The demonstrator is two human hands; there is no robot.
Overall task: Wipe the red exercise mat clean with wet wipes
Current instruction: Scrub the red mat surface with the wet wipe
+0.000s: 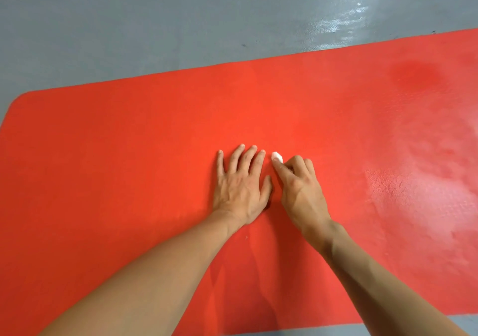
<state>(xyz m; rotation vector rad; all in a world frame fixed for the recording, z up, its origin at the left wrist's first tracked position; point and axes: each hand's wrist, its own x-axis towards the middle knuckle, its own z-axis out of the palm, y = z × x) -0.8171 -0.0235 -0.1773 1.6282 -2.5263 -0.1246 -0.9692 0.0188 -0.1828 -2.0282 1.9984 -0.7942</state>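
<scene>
The red exercise mat (129, 154) is lying flat on the grey floor (129, 25), filling most of the frame and running off its right edge, where its surface is looking shiny and damp. Near the middle of the frame the left hand (241, 185) is resting palm down on the mat with fingers straight and spread, holding nothing. Just to its right, the right hand (300, 188) is curling its fingers around a small white wet wipe (276, 156), pressing it onto the mat
</scene>
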